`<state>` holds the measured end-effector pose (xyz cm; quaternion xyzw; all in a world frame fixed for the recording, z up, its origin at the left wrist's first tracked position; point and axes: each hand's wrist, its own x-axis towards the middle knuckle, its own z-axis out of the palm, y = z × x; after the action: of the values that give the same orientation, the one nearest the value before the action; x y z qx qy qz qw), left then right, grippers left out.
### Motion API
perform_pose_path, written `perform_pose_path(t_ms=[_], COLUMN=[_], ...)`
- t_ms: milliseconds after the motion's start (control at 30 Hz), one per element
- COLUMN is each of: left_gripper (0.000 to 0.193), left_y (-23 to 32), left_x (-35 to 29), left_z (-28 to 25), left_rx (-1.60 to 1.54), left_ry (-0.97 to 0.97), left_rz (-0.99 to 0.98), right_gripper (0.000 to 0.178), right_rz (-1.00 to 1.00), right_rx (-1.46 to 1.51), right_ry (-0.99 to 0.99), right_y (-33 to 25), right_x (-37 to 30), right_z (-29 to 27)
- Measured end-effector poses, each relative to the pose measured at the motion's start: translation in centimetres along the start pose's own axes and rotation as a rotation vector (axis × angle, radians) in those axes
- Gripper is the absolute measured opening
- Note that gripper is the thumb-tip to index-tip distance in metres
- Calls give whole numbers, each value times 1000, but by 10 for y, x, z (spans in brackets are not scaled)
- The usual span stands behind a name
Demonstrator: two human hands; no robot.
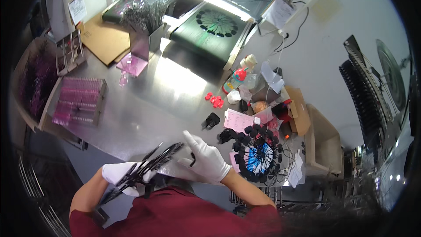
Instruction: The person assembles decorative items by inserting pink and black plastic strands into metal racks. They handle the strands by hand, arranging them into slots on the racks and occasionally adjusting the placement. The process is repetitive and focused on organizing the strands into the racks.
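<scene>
At the lower left of the head view, my left hand (117,172), in a white glove, is closed round a bundle of long thin black strips (151,162). The strips slant up to the right and fan out at their ends. My right hand (207,161), also white-gloved, is to the right of the bundle, apart from it. Its index finger points up and away, while a small dark piece (193,158) shows between its other fingers; its kind is too small to tell. Beyond this hand a black clip-like object (212,120) lies on the metal table (144,118).
At right stands a round cluster of black-tipped wires (239,153), beside a pink sheet (238,120). Small red pieces (215,100) and a red-topped bottle (234,80) are farther back. A pink slotted rack (81,101) sits left, and a dark conveyor belt (199,44) at the back.
</scene>
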<state>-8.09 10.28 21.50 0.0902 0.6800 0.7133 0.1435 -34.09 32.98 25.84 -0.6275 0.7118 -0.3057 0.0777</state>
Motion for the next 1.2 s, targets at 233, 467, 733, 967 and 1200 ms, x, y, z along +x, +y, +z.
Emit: perform_pose_path(t_ms=[233, 467, 733, 967, 1200], left_gripper=[62, 53, 82, 72, 79], left_y=[20, 39, 21, -44, -89], left_x=[49, 4, -80, -140, -212], left_z=[8, 23, 49, 30, -18], left_rx=[48, 511, 335, 177, -49], left_ry=[-29, 78, 505, 671, 699], left_rz=[114, -210, -304, -272, 88], right_gripper=[97, 46, 29, 51, 37], right_rz=[-200, 101, 39, -146, -737], right_rx=[-54, 26, -454, -635, -453], right_ry=[143, -915, -481, -632, 0], right_y=[30, 86, 288, 346, -186], right_x=[21, 34, 54, 82, 345], right_z=[3, -18, 27, 34, 19])
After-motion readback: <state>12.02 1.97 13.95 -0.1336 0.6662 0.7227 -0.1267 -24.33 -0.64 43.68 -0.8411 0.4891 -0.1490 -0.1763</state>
